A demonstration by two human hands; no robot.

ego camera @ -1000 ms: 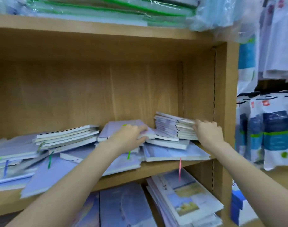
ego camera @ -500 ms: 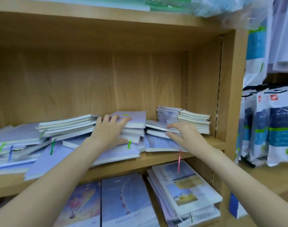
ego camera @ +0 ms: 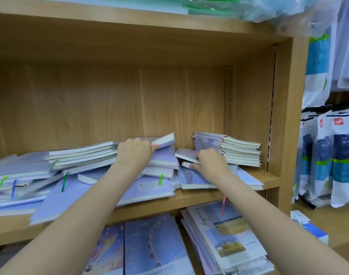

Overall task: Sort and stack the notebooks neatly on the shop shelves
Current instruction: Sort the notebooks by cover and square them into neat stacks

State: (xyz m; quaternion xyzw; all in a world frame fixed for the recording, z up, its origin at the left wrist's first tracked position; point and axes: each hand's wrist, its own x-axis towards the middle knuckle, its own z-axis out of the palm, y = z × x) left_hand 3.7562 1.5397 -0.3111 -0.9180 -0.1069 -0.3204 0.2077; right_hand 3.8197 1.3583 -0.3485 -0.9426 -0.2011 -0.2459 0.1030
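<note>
Currently our left hand (ego camera: 134,153) grips tilted lilac notebook (ego camera: 163,141) atop middle pile on shelf (ego camera: 189,197). Our right hand (ego camera: 211,163) pinches small notebooks (ego camera: 186,155) beside neat stack (ego camera: 237,149) near shelf's right edge.

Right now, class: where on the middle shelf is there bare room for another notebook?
Bare wood shows between the tidy right stack and the shelf's side panel, and along the front lip. Left and centre are crowded with sprawled notebooks.
</note>
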